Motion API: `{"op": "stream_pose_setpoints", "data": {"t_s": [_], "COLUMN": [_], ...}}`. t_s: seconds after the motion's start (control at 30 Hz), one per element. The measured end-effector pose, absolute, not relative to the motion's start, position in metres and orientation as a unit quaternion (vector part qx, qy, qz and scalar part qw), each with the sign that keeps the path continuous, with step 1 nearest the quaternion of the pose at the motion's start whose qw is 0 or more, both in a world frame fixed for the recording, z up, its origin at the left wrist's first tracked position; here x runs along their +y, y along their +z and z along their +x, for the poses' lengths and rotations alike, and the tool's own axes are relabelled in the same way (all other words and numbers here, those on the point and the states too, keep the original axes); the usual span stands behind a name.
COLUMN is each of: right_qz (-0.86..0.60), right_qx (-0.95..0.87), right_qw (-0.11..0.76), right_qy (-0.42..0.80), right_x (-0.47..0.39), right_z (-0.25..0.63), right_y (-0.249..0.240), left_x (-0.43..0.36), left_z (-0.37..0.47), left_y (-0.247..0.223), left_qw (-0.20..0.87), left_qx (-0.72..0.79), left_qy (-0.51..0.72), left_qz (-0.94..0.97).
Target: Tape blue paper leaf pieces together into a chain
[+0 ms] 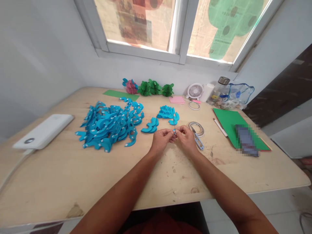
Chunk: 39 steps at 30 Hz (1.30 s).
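My left hand (pixel 162 140) and my right hand (pixel 185 138) meet over the middle of the table, fingertips pinched together on a small blue paper piece (pixel 174 130), mostly covered by the fingers. Just beyond them lie a few blue cutouts (pixel 174 119) and a neat row of blue cutouts (pixel 165 111). A short stack of curved blue pieces (pixel 150 125) rests to the left of my hands. Farther left is a large heap of blue curved cutouts (pixel 109 123) with small white squares on them.
Right of my hands are a blue cutter (pixel 199 141) and a tape roll (pixel 195 128). A green sheet (pixel 227 125), a pen (pixel 220 127) and a power bank (pixel 44 131) lie toward the sides. Paper figures (pixel 154 87), a fan (pixel 195 91) and a bottle (pixel 218 91) stand at the back.
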State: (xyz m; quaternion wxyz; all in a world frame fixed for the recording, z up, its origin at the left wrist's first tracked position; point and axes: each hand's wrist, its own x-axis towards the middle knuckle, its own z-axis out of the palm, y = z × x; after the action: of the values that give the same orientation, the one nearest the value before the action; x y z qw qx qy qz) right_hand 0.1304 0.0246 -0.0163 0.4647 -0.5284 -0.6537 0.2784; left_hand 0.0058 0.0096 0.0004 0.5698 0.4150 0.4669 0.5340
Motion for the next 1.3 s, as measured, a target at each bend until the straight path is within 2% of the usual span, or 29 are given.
{"op": "stream_pose_setpoints", "data": {"t_s": [0.33,0.47,0.63,0.9,1.3], "right_qz": [-0.536,-0.524,-0.475,-0.496,-0.479], "right_qx": [-0.600,-0.552,-0.549,-0.601,-0.602], "right_qw": [0.514,0.530,0.495,0.476,0.477], "right_qy": [0.299,0.374,0.477,0.408,0.425], "right_x": [0.027,0.026,0.022,0.026,0.025], "right_z": [0.133,0.132,0.130,0.133,0.133], "right_y": [-0.009,-0.005,-0.004,-0.012,-0.008], "left_x": [0.012,0.012,0.012,0.012,0.013], "left_z": [0.005,0.005,0.006,0.006,0.004], "left_y": [-0.002,-0.001,0.000,-0.002,-0.004], "left_qw": [0.593,0.599,0.590,0.565,0.573], "left_qx": [0.453,0.446,0.444,0.451,0.436], "left_qy": [0.543,0.548,0.554,0.551,0.551], "left_qz": [0.385,0.376,0.385,0.417,0.421]}}
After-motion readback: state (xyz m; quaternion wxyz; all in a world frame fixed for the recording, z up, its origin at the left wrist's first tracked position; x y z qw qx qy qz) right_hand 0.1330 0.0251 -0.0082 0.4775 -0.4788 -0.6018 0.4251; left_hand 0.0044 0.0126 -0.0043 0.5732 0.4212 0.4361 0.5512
